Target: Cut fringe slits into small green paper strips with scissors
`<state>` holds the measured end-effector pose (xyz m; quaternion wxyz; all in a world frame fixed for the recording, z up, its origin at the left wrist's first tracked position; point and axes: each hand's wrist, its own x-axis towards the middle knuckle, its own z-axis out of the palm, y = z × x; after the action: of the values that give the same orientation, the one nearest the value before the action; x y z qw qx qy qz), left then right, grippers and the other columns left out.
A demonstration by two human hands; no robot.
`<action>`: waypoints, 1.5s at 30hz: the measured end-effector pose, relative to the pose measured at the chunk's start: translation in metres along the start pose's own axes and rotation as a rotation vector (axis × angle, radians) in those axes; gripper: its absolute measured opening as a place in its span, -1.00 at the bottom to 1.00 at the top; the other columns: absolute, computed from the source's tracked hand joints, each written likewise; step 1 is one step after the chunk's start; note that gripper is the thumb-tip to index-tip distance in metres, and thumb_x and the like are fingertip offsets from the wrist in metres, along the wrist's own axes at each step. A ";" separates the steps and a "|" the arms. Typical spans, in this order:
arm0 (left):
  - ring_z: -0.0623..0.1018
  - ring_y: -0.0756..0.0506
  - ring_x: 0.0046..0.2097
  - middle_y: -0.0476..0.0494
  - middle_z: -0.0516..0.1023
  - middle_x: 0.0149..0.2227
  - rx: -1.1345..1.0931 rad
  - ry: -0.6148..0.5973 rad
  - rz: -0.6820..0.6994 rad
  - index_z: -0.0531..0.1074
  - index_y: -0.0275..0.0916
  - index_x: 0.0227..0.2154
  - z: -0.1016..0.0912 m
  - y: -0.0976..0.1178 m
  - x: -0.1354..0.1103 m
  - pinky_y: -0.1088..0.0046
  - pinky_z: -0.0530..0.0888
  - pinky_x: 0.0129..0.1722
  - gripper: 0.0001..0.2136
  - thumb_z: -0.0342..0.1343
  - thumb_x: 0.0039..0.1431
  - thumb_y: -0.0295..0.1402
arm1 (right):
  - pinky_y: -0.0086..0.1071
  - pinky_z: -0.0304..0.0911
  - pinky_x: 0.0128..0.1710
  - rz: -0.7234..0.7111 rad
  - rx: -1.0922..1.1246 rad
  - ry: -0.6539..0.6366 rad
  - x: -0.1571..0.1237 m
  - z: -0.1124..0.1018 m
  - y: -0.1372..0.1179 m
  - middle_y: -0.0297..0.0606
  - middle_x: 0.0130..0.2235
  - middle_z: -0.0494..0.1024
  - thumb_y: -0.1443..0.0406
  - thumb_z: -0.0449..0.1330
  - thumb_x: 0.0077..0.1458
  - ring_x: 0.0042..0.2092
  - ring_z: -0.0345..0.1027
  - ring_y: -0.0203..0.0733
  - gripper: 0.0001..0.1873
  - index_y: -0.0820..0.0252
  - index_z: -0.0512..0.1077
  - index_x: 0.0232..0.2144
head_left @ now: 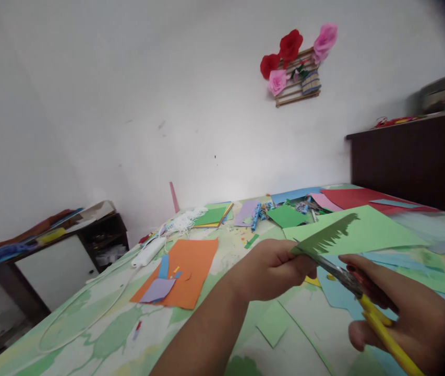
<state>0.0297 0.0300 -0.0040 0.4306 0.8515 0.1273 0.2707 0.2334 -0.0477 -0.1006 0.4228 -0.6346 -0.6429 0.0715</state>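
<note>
My left hand (275,269) is closed on a piece of green paper (320,237) whose upper right edge is cut into a jagged fringe. In my right hand (406,313) is a pair of scissors (374,318) with yellow handles. Their metal blades reach left to the fringed paper, close to my left fingertips. A large light green sheet (379,227) lies behind the hands. Below them on the cloth is a small light green square (273,324). Light blue paper (332,287) lies under the blades.
On the left of the table is an orange sheet (202,261) with purple and blue scraps. A white power strip (148,251) and its cord run beside it. Green paper (287,215), a red sheet (347,198) and blue-wrapped items (256,215) lie toward the wall.
</note>
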 end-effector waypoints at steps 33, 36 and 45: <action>0.35 0.01 -0.44 0.03 0.25 -0.60 0.252 0.104 0.061 0.30 -0.24 -0.58 0.002 0.004 0.002 0.52 0.28 -0.44 -0.78 -0.11 0.15 -0.43 | -0.05 0.35 -0.07 -0.068 -0.021 0.054 -0.004 0.004 0.018 -0.16 0.07 0.37 -0.05 0.24 -0.24 0.04 0.29 0.19 -0.08 -0.05 0.10 0.20; 0.39 -0.01 -0.39 -0.02 0.33 -0.55 0.268 0.102 0.048 0.36 -0.27 -0.53 0.003 0.004 0.001 0.53 0.30 -0.44 -0.78 -0.11 0.17 -0.44 | -0.08 0.38 -0.10 -0.071 -0.027 0.067 -0.004 0.003 0.017 -0.17 0.01 0.42 -0.02 0.27 -0.25 0.00 0.33 0.19 -0.10 -0.05 0.14 0.18; 0.32 0.02 -0.47 0.05 0.22 -0.62 0.200 0.106 0.051 0.33 -0.24 -0.55 0.003 0.001 0.002 0.52 0.28 -0.45 -0.81 -0.09 0.14 -0.43 | -0.14 0.41 -0.14 -0.073 -0.016 0.061 -0.003 0.003 0.020 -0.20 -0.03 0.45 -0.06 0.24 -0.20 -0.03 0.36 0.16 -0.14 -0.02 0.14 0.16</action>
<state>0.0333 0.0285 -0.0036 0.3290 0.8777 0.1547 0.3123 0.2461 -0.0453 -0.1170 0.4392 -0.6161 -0.6531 0.0315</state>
